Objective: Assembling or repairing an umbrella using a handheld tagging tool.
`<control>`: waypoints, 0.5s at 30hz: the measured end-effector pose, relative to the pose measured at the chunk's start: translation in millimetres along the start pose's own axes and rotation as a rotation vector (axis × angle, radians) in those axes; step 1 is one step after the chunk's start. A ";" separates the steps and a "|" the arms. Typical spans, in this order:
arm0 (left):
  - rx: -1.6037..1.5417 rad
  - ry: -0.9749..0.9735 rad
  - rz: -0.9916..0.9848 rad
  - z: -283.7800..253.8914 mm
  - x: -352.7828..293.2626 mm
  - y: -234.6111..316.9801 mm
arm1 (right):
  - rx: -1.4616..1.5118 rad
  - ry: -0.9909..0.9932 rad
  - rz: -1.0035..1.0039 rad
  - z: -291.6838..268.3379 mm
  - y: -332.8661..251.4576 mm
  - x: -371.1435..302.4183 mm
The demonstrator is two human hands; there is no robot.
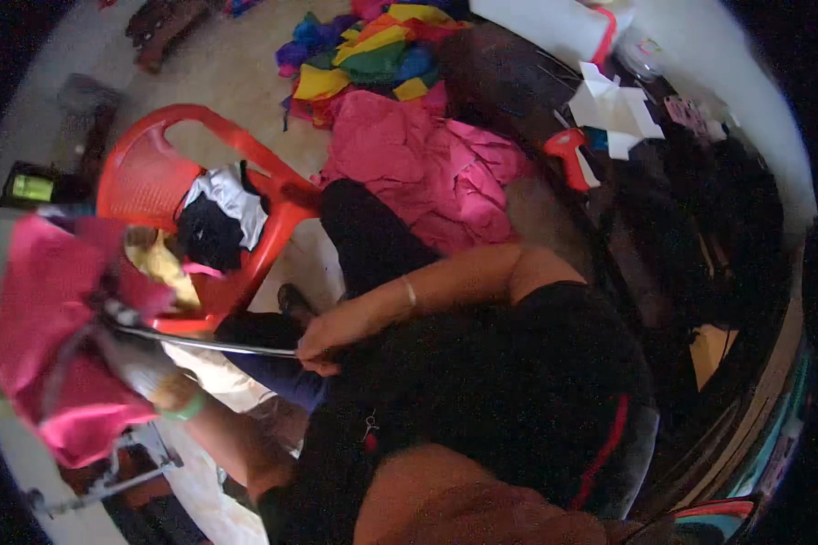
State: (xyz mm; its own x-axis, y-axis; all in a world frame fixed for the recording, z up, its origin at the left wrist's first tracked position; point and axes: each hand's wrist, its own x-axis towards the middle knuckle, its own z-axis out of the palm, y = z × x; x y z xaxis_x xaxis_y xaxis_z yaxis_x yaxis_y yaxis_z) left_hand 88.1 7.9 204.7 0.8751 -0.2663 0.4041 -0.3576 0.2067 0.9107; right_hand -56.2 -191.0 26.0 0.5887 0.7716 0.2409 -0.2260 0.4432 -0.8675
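Note:
My right hand (323,342) is closed around the near end of a thin silver metal rod (232,347) in front of my body. The rod runs left to a bundle of bright pink cloth (50,345), gathered in folds around a dark joint. My left hand (150,371), below a green wristband, is at the rod's far end against the pink cloth. Its fingers are smeared by motion, so its grip does not show. The cloth hangs blurred at the far left, above a grey metal frame (109,486).
Left of my knees stands a red plastic chair (177,113) holding black, white and yellow cloths (218,218). Beyond my legs lie heaped pink cloth (418,163) and multicoloured cloths (368,54). On the right, a dark surface bears a red-handled tool (570,161) and an opened white carton (613,109).

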 end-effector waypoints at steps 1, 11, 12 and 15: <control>-0.067 0.052 -0.013 18.2 11.1 30.0 | -0.123 0.023 -0.101 -2.1 -8.2 -1.8; -0.647 0.223 -0.418 31.0 32.5 -162.1 | 0.758 0.519 0.212 -8.7 -34.8 25.4; -0.358 0.399 -0.520 16.5 26.0 -179.3 | 0.718 0.483 0.250 -6.6 -37.3 23.5; -0.438 0.448 -0.502 60.2 37.8 -127.8 | 0.707 0.518 0.241 -12.8 -45.4 19.6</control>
State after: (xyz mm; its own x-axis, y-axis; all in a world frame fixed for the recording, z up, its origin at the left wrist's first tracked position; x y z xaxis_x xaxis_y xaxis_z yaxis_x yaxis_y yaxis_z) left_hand 147.2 -85.2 108.8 0.9785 -0.0415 -0.2020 0.1923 0.5378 0.8208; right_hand -24.5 -201.8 64.5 0.7001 0.6539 -0.2868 -0.7114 0.6044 -0.3585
